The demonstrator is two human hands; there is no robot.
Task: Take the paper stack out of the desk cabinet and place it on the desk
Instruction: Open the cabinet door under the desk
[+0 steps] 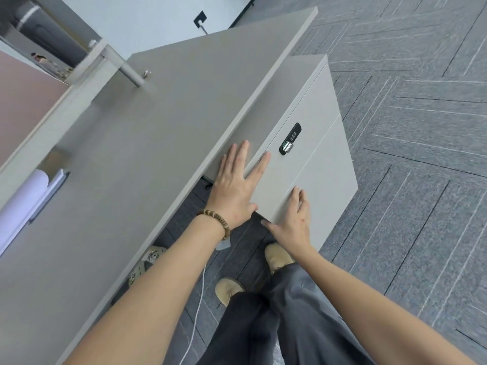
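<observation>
The grey desk cabinet [319, 159] stands under the right end of the grey desk [137, 159], its drawer fronts closed. A black combination lock [290, 139] sits on its top drawer. My left hand [238, 185] lies flat with spread fingers on the cabinet's upper front, at the desk edge. My right hand [292, 219] rests on the lower drawer front near its left edge, fingers apart, thumb at the corner. A white paper stack [23, 204] lies on the desk at the far left, partly cut off by the frame.
A grey monitor arm post [123, 65] rises from the desk's back. A partition runs along the desk's far side. My feet in tan shoes [276, 256] stand on the grey carpet, with a white cable [197, 306] and other shoes under the desk.
</observation>
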